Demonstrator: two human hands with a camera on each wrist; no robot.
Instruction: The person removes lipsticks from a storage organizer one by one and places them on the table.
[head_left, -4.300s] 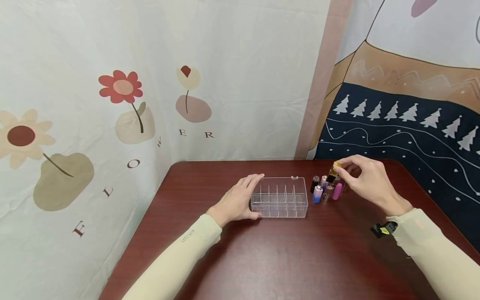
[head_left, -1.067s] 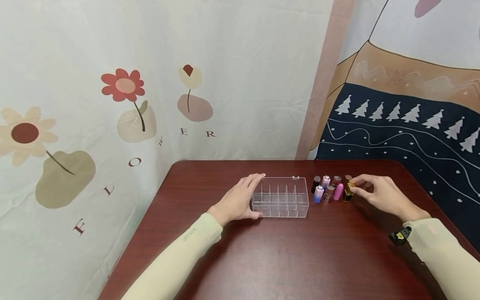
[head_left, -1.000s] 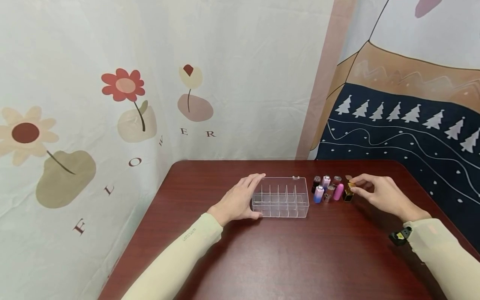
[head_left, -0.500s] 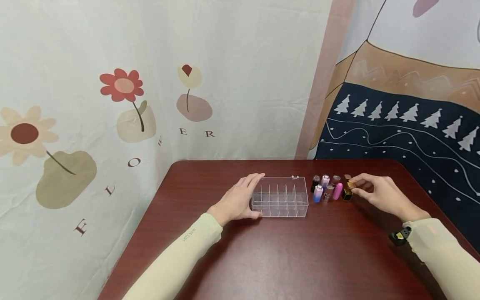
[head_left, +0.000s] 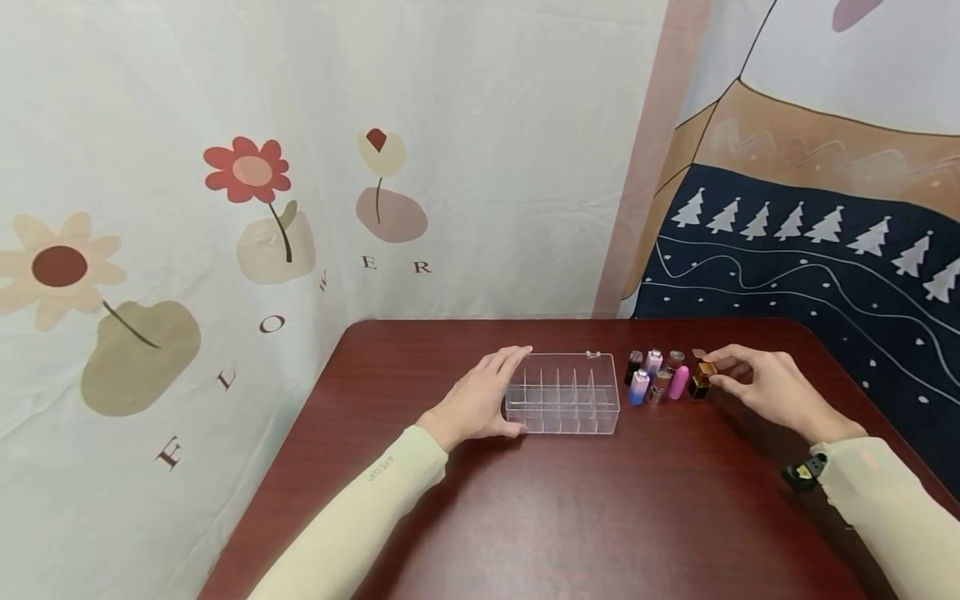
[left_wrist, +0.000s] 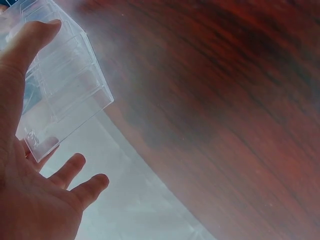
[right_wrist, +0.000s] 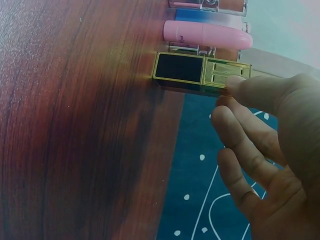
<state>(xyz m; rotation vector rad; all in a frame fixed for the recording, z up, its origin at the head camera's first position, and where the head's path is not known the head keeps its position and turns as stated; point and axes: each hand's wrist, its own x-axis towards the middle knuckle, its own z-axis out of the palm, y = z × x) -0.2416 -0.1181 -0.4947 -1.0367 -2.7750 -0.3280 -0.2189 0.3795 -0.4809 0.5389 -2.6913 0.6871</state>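
My left hand [head_left: 476,400] holds the left end of a clear divided storage box [head_left: 562,408], thumb at the front and fingers behind. In the left wrist view the thumb lies against the clear plastic wall [left_wrist: 75,95]. My right hand [head_left: 772,387] pinches the gold upper part of a black-and-gold lipstick [head_left: 701,385] between thumb and fingers. That lipstick stands upright on the table at the right of a group of lipsticks, beside a bright pink tube [head_left: 678,383]. The right wrist view shows the thumb on the gold section and the other fingers loosely bent.
Left of the pink tube stand a pink-and-blue lipstick [head_left: 639,388], a clear-and-brown tube [head_left: 659,387] and, farther back, a dark one [head_left: 634,367]. The box's lid [head_left: 566,367] stands raised at its back. A printed cloth [head_left: 480,167] hangs behind the dark red table [head_left: 525,517].
Over the last few seconds my right hand has brought the black-and-gold lipstick from above the group down to the table at its right. The left hand has stayed on the box.
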